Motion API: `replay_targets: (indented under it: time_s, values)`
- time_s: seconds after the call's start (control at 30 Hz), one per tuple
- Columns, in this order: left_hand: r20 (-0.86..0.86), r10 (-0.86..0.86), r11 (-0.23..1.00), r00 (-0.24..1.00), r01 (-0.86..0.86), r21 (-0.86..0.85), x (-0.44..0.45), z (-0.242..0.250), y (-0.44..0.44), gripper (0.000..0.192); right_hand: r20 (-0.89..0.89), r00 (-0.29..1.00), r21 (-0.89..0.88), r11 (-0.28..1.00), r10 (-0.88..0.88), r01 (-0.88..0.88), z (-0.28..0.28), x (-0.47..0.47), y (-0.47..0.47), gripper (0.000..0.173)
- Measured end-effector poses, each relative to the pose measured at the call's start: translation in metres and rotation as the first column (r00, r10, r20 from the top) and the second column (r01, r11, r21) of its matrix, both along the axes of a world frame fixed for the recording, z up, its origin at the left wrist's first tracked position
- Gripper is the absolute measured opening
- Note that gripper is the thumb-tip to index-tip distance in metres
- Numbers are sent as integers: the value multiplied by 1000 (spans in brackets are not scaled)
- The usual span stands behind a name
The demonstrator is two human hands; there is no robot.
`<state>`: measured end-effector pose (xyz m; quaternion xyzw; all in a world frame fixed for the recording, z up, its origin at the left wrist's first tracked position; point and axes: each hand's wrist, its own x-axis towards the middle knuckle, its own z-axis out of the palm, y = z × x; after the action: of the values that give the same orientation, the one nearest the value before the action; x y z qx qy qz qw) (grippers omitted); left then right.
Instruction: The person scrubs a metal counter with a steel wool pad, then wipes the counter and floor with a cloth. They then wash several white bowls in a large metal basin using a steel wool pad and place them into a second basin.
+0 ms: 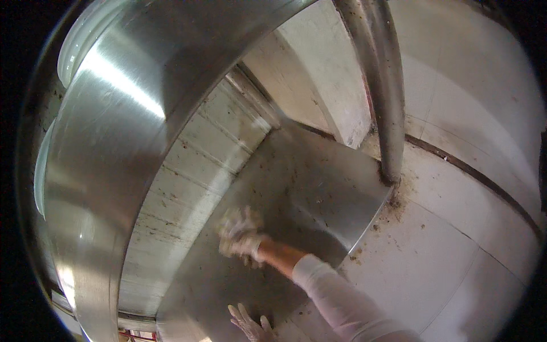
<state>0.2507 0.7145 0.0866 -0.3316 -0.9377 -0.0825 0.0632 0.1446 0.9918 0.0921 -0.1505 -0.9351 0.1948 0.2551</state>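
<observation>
My right hand (242,234), in a whitish glove, presses on the stainless steel lower shelf (273,179). A pale, yellowish wad that looks like a cloth (227,247) shows around its fingers; motion blur hides its exact shape. Dark specks of dirt are scattered over the shelf around and beyond this hand. At the bottom edge of the picture is my left hand (252,327), also gloved, its fingers spread and nothing seen in them. It is over or against the near part of the shelf; contact cannot be made out. The picture's edge cuts off its wrist.
Above the shelf, a stainless steel tabletop (111,128) curves across the left. A round metal leg (386,107) stands at the shelf's corner, dirt around its foot. Behind the shelf is a stained, pale panelled wall (183,192). Pale floor tiles (444,222) lie to the right.
</observation>
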Motion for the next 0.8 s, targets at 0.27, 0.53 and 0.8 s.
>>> replay_targets:
  time_s: [0.27, 0.53, 0.8]
  values:
    - [-21, -102, 995, 995, 102, -4, 6, 8, -7, 65, 136, 881, -249, 845, -453, 473, 17, 72, 239, 65]
    - [-87, -115, 992, 989, 120, 45, 15, 11, 6, 63, 268, 821, -45, 845, -504, 533, 6, 82, 255, 60]
    - [-152, -172, 983, 973, 180, 42, 11, 14, -4, 55, 212, 820, 56, 845, -531, 532, 1, 223, 132, 56]
